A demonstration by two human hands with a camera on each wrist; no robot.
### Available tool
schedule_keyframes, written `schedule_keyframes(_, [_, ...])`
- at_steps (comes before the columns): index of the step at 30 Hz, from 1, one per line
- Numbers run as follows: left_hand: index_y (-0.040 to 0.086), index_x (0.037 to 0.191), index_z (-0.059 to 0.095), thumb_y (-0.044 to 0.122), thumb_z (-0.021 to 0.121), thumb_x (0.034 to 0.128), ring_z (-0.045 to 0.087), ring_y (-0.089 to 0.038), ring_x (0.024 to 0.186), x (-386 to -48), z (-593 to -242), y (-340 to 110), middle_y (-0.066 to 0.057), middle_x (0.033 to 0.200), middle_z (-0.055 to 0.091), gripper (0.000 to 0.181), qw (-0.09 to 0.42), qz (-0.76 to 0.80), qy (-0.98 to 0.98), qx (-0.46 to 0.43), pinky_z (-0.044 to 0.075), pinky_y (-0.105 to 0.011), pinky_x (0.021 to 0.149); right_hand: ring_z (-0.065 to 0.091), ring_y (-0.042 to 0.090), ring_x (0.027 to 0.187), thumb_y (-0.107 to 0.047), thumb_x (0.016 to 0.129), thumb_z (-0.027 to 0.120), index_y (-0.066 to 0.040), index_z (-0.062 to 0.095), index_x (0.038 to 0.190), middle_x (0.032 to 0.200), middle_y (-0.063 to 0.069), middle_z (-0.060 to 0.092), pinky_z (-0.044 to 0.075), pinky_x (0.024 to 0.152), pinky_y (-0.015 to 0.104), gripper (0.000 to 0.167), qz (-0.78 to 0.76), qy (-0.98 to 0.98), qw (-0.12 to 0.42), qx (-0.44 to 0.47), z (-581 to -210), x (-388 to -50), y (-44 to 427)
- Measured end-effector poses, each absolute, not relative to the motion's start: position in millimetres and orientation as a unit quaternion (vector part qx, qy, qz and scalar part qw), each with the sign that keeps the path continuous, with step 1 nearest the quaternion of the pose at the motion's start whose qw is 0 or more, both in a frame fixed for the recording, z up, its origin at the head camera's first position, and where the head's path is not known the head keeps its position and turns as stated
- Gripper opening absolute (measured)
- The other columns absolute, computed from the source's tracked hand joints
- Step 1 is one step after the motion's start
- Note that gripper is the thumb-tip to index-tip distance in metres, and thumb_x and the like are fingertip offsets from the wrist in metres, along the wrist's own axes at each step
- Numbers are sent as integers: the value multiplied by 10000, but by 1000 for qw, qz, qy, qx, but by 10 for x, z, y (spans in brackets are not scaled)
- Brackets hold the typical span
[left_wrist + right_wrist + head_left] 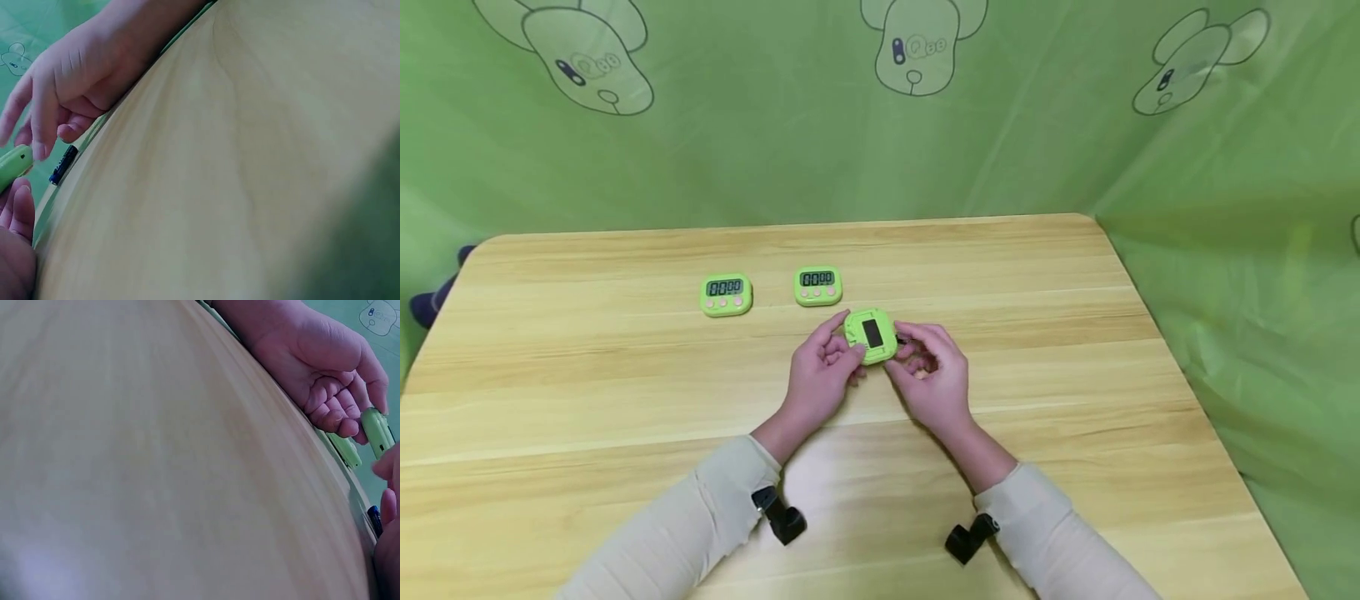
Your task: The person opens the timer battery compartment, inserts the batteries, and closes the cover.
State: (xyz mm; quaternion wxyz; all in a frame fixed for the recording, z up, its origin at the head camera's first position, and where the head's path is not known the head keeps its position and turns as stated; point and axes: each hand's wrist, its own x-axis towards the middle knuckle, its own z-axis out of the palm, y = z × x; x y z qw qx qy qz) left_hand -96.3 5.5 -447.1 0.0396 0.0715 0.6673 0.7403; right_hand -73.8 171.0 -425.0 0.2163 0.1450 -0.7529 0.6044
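A green digital timer is held between both hands with its back up, showing a dark rectangle in the middle. My left hand grips its left side, the thumb lying over the back. At its right edge, the thumb and index finger of my right hand hold the corners. A dark battery-like cylinder lies on the table by the right hand in the left wrist view; that hand partly hides it in the head view. Beyond the hands are two more green timers, one at left and one nearer.
The wooden table spreads around both hands. Green curtains with bear drawings hang behind and at the sides. Black camera mounts sit on both sleeves. Something dark purple shows past the table's left edge.
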Motion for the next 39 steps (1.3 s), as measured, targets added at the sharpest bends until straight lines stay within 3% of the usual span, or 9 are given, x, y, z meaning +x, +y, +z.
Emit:
schedule_keyframes(3, [-26, 1464, 446, -70, 621, 930, 626, -495, 699, -970, -4498, 50, -161, 788, 607, 564, 30, 743, 665, 73, 588, -424, 568, 612, 468, 786, 268, 755, 642, 198, 603, 1156, 1018, 350, 629, 557, 612, 216, 410, 619, -753, 191, 116, -4214, -743, 1702])
schedule_keyframes(8, [32, 1445, 511, -60, 635, 919, 621, -356, 658, -967, -4515, 43, -121, 814, 587, 548, 16, 722, 684, 101, 574, -345, 562, 649, 291, 772, 102, 861, 712, 177, 644, 1128, 942, 279, 682, 557, 624, 187, 286, 622, -764, 155, 73, -4188, -770, 1681])
schedule_keyframes(15, [36, 1377, 582, 59, 693, 940, 555, -148, 648, -970, -4521, 49, -57, 802, 614, 452, 4, 687, 718, 115, 494, -214, 555, 626, 163, 722, 111, 830, 751, 183, 664, 1054, 832, 275, 662, 567, 639, 193, 251, 634, -760, 131, 58, -4188, -833, 1697])
schedule_keyframes(26, [68, 1320, 640, 69, 652, 974, 537, -143, 603, -977, -4483, 50, -39, 727, 599, 346, -8, 660, 737, 147, 471, -229, 519, 595, 106, 694, 135, 816, 748, 181, 675, 1009, 794, 257, 649, 527, 618, 157, 211, 643, -756, 118, 35, -4161, -864, 1706])
schedule_keyframes(39, [68, 1325, 640, 84, 671, 962, 477, -133, 589, -979, -4541, 108, -4, 672, 536, 364, -20, 639, 755, 148, 419, -236, 487, 545, 160, 709, 123, 871, 692, 163, 652, 1054, 834, 237, 608, 476, 581, 146, 192, 629, -773, 82, 9, -4102, -820, 1696])
